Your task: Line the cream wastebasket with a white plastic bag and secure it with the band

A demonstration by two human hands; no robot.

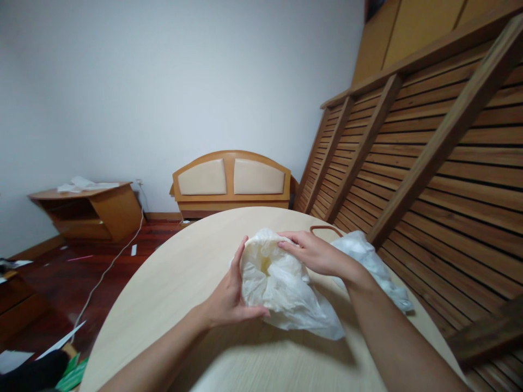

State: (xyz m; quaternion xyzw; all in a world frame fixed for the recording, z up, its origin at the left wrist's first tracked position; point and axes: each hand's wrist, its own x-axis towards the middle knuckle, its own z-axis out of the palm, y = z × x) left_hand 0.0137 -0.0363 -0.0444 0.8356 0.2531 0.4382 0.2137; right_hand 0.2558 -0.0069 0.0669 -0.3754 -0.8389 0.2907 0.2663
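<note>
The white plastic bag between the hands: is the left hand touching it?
Touching. The head view shows the left hand cupping the left side of the white plastic bag, with no gap visible.

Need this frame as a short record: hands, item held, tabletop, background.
left hand: bare left hand cupping the left side of a crumpled white plastic bag
right hand: bare right hand, fingers on the bag's upper right edge
held item: bag gathered around a hollow with a yellowish patch; contents unclear
surface: pale wood-grain table with curved edge
also on table: lumpy translucent plastic bag, right side; thin brown loop near the far edge
background: arched wooden headboard with cream panels; brown slatted wooden frame, right
</note>
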